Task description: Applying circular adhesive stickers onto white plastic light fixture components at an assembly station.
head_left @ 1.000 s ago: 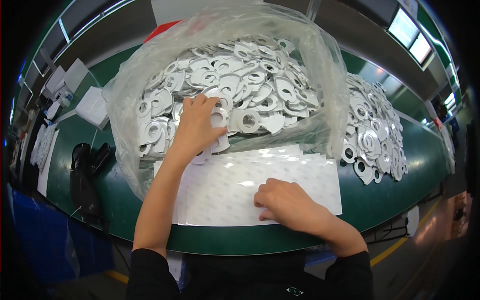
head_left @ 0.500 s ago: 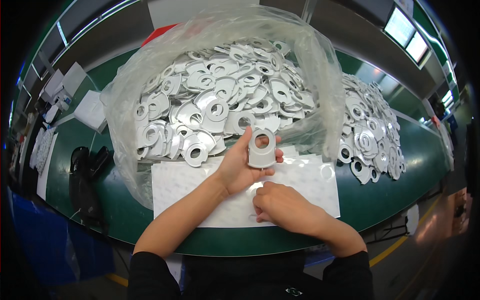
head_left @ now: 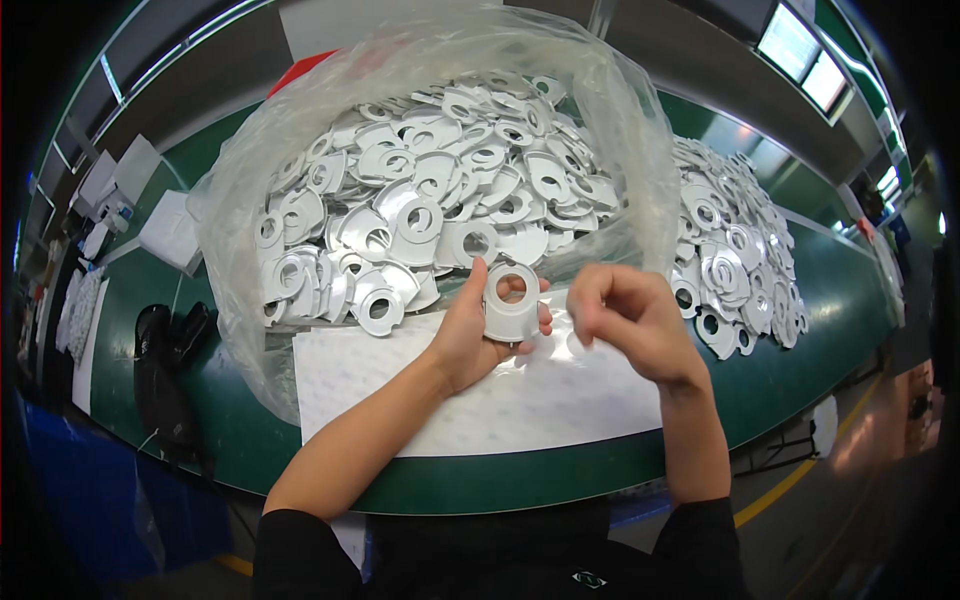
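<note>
My left hand (head_left: 465, 345) grips a flat silvery-white plate (head_left: 511, 322), its round hole toward the top, thumb along one edge and fingertips round the other. Just right of it, my right hand (head_left: 638, 325) is raised with the fingers curled in a pinch; whatever may be between them is too small to tell. Below both hands lie white sheets (head_left: 400, 395) with a glossy surface. Beyond them, a big heap of similar holed plates (head_left: 395, 215) fills an open clear plastic bag (head_left: 645, 165).
A second heap of holed plates (head_left: 735, 275) lies on the green table (head_left: 790, 385) to the right. At the left are a black object (head_left: 165, 375) and a white box (head_left: 172, 232). The bag's loose film hangs beside the sheets.
My right hand has risen from the sheets and moved right, away from below the plate. My left hand keeps its hold on the plate; the whole view has shifted slightly.
</note>
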`<action>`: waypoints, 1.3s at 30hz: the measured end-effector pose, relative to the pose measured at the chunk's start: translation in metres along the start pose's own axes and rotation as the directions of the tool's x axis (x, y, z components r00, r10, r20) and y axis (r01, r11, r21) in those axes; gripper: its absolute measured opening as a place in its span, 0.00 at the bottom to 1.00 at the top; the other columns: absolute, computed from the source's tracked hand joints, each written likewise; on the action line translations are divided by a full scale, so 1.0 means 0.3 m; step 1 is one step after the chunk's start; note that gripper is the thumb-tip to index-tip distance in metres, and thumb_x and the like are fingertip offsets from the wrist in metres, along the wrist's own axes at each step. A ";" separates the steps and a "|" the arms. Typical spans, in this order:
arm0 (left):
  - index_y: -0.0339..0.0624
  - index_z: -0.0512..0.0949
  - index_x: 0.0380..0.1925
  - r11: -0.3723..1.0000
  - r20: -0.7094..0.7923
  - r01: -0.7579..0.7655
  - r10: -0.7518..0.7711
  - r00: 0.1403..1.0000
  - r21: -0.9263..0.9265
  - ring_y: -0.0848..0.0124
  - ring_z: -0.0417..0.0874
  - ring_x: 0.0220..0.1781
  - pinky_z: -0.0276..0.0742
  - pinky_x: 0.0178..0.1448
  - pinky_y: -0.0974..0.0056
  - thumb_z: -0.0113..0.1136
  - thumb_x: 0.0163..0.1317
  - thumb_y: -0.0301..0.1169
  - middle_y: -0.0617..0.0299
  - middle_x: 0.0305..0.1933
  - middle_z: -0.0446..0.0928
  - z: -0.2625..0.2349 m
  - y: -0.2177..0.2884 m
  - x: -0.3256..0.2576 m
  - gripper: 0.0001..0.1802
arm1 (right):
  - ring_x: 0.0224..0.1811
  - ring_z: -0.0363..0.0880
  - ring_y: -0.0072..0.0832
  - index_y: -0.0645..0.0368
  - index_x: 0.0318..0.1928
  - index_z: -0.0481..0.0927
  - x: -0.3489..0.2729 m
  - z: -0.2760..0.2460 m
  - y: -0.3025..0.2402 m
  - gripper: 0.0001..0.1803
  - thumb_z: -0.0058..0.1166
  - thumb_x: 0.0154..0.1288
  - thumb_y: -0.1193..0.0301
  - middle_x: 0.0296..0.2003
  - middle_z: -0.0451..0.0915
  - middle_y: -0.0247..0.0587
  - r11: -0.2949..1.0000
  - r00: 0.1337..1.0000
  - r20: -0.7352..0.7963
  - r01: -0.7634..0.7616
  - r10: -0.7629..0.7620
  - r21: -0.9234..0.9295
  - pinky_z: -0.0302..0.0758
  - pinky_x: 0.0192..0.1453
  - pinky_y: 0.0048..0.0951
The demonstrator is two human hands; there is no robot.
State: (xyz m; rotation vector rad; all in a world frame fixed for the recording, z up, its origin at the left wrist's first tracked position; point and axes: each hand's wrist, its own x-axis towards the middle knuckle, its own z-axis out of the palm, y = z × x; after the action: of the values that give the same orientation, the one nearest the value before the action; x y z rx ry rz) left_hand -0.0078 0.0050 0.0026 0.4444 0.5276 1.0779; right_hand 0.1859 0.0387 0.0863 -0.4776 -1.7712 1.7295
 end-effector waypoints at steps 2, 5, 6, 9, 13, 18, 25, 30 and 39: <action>0.44 0.69 0.51 0.999 -0.005 0.011 -0.011 1.000 0.052 0.66 0.77 0.39 0.71 0.33 0.66 0.22 0.68 0.62 0.54 0.39 0.75 0.015 0.003 -0.003 0.37 | 0.33 0.73 0.15 0.63 0.35 0.75 0.030 0.006 0.055 0.04 0.54 0.64 0.75 0.31 0.76 0.31 0.997 0.979 -0.201 -0.038 0.024 -0.068 0.69 0.36 0.17; 0.46 0.69 0.48 0.998 -0.068 0.001 0.004 0.998 0.063 0.66 0.76 0.36 0.71 0.32 0.66 0.21 0.67 0.63 0.56 0.37 0.75 0.028 0.000 -0.007 0.36 | 0.29 0.74 0.18 0.63 0.35 0.73 0.055 0.026 0.146 0.06 0.52 0.66 0.73 0.36 0.72 0.34 0.986 0.957 -0.291 -0.049 0.002 -0.157 0.71 0.33 0.19; 0.46 0.69 0.47 0.998 -0.051 -0.018 0.021 0.998 0.064 0.67 0.76 0.37 0.71 0.32 0.66 0.21 0.67 0.63 0.56 0.38 0.75 0.023 -0.003 -0.006 0.36 | 0.29 0.74 0.19 0.63 0.34 0.73 0.059 0.034 0.160 0.06 0.52 0.66 0.73 0.38 0.70 0.35 0.988 0.955 -0.296 -0.060 0.015 -0.144 0.72 0.32 0.20; 0.47 0.72 0.45 0.996 -0.091 -0.024 0.032 0.995 0.086 0.69 0.76 0.36 0.70 0.33 0.66 0.19 0.67 0.63 0.58 0.37 0.75 0.018 -0.010 -0.002 0.37 | 0.26 0.72 0.18 0.64 0.33 0.73 0.064 0.042 0.205 0.07 0.51 0.66 0.73 0.40 0.67 0.36 0.991 0.959 -0.282 -0.075 0.041 -0.114 0.73 0.31 0.21; 0.47 0.72 0.43 0.995 -0.114 -0.018 0.029 0.993 0.097 0.69 0.76 0.36 0.70 0.33 0.66 0.19 0.67 0.63 0.59 0.36 0.75 0.022 -0.009 -0.004 0.37 | 0.24 0.70 0.16 0.64 0.34 0.73 0.068 0.046 0.212 0.07 0.52 0.66 0.72 0.38 0.67 0.35 0.988 0.959 -0.280 -0.089 0.051 -0.126 0.73 0.29 0.19; 0.46 0.72 0.43 0.996 -0.108 -0.020 0.030 0.994 0.092 0.69 0.76 0.36 0.69 0.32 0.67 0.19 0.67 0.63 0.59 0.36 0.75 0.022 -0.011 -0.002 0.37 | 0.23 0.69 0.14 0.64 0.33 0.74 0.070 0.041 0.221 0.08 0.52 0.66 0.72 0.38 0.66 0.34 0.989 0.957 -0.286 -0.084 0.046 -0.122 0.72 0.28 0.17; 0.45 0.69 0.47 0.996 -0.056 -0.032 0.037 0.998 0.088 0.68 0.76 0.38 0.71 0.33 0.64 0.21 0.67 0.63 0.58 0.40 0.74 0.008 -0.012 0.000 0.36 | 0.22 0.68 0.13 0.64 0.32 0.74 0.075 0.046 0.217 0.09 0.53 0.66 0.71 0.36 0.67 0.33 0.988 0.956 -0.291 -0.076 0.034 -0.135 0.71 0.28 0.17; 0.46 0.72 0.43 0.996 -0.105 -0.022 0.031 0.994 0.088 0.69 0.75 0.36 0.69 0.32 0.67 0.19 0.67 0.63 0.59 0.35 0.74 0.024 -0.010 0.000 0.38 | 0.22 0.68 0.13 0.64 0.31 0.74 0.074 0.042 0.224 0.09 0.54 0.65 0.71 0.35 0.67 0.33 0.987 0.954 -0.298 -0.077 0.032 -0.140 0.70 0.28 0.17; 0.45 0.71 0.42 0.996 -0.108 -0.022 0.032 0.994 0.091 0.68 0.75 0.36 0.69 0.32 0.67 0.19 0.67 0.63 0.59 0.35 0.74 0.028 -0.008 -0.002 0.38 | 0.22 0.69 0.14 0.64 0.32 0.74 0.072 0.044 0.233 0.06 0.52 0.65 0.74 0.36 0.67 0.34 0.988 0.951 -0.307 -0.080 0.037 -0.131 0.72 0.28 0.18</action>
State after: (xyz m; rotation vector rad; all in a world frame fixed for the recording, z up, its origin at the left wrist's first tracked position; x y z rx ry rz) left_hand -0.0012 0.0027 0.0079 0.4741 0.6705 1.1120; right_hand 0.1501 0.0481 0.0218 -0.8191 -1.6746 1.4806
